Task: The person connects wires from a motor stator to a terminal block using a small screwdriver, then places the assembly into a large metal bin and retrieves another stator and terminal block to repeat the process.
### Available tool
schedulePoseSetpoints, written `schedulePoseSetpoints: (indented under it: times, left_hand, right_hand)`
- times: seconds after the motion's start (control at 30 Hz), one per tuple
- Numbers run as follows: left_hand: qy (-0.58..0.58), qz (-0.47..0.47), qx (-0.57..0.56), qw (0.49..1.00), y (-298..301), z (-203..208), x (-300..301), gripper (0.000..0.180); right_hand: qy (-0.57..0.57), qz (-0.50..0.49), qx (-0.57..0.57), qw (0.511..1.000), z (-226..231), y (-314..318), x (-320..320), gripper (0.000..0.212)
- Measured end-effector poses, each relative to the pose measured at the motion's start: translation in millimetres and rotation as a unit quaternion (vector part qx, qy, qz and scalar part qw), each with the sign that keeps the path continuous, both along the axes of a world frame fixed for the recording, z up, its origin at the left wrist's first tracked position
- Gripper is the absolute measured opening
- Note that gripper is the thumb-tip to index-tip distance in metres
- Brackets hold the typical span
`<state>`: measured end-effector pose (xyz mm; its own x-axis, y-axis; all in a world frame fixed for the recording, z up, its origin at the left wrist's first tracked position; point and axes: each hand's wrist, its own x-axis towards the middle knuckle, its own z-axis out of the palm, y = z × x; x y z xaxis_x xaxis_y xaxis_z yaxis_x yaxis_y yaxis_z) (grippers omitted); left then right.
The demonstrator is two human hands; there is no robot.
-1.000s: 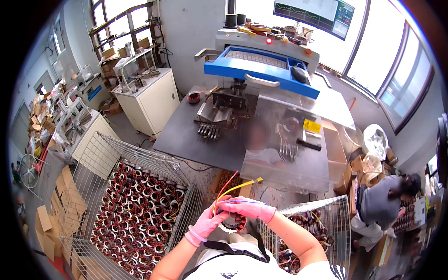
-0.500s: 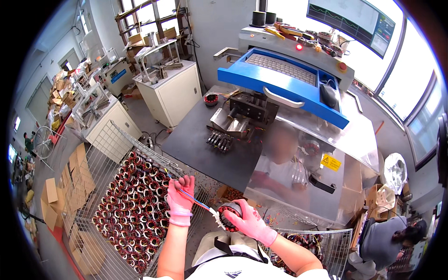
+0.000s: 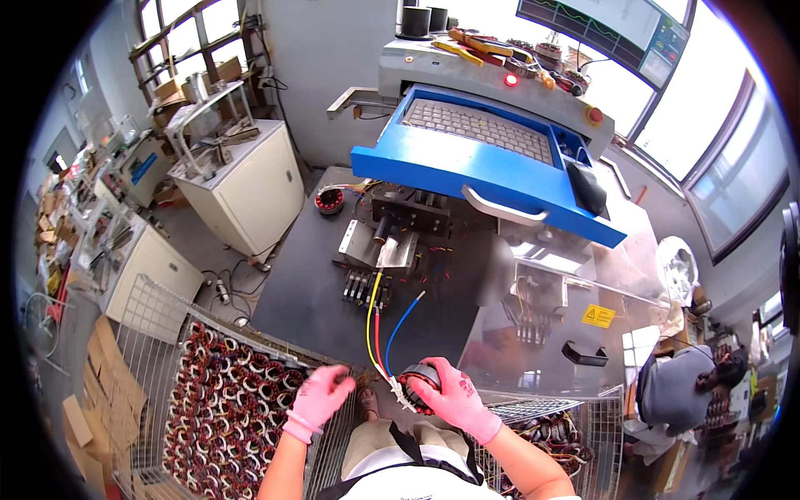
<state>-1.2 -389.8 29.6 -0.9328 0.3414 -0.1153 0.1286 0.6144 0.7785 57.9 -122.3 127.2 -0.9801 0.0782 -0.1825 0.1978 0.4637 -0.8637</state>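
Observation:
My right hand (image 3: 455, 398), in a pink glove, grips a motor stator (image 3: 417, 385), a round ring with a grey body and red-and-black windings. White-sleeved leads hang off its left side. From them a yellow wire (image 3: 369, 321), a red wire (image 3: 377, 337) and a blue wire (image 3: 397, 333) fan out upward over the dark worktop. The yellow wire's upper end lies by the metal block (image 3: 398, 252) of a small fixture. Left of the stator is my left hand (image 3: 318, 400), also gloved in pink, apart from the wires. Its fingers are loosely bent, the tips slightly blurred, with nothing visible in them.
A wire basket full of stators (image 3: 229, 408) stands at my left, another basket (image 3: 542, 442) at my right. Ahead, a blue keyboard drawer (image 3: 479, 158) overhangs the dark worktop (image 3: 292, 283), beside a clear cover (image 3: 542, 358). One stator (image 3: 329, 200) lies farther back. A person (image 3: 683, 387) sits at the right.
My left hand has let go of the wires and moved lower. The wires, bundled before, now spread up over the worktop. My right hand still holds the stator. The view has shifted closer to the bench.

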Motion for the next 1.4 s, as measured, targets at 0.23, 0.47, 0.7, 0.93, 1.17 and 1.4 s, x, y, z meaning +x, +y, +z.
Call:
schedulePoseSetpoints:
  times: [0.23, 0.47, 0.7, 0.93, 1.17, 1.4]
  left_hand:
    - [0.100, 0.027, 0.296, 0.950, 24.1, 62.8, -125.4, 0.022]
    - [-0.082, 0.193, 0.460, 0.863, -15.0, 32.6, -142.6, 0.021]
    - [-0.098, 0.046, 0.384, 0.917, -2.6, -25.5, -172.4, 0.022]
    - [-0.086, 0.019, 0.333, 0.939, 22.4, -24.0, -202.0, 0.019]
    - [0.028, -0.009, 0.250, 0.968, 22.8, -23.2, -204.2, 0.025]
    - [0.121, -0.156, 0.045, 0.979, 24.4, -0.1, -180.0, 0.036]
  right_hand:
    - [0.075, 0.045, 0.168, 0.982, -24.2, -52.4, -84.2, 0.043]
    - [0.153, -0.023, 0.278, 0.948, -67.6, -52.9, -192.4, 0.044]
    - [0.184, -0.027, 0.302, 0.935, -89.6, -25.4, -295.2, 0.047]
    - [0.177, -0.026, 0.330, 0.927, -97.2, 1.8, -332.7, 0.049]
    - [0.006, -0.068, 0.011, 0.998, -88.4, -51.6, -266.5, 0.027]
    - [-0.103, -0.049, -0.184, 0.976, -94.5, -48.2, -267.0, 0.026]
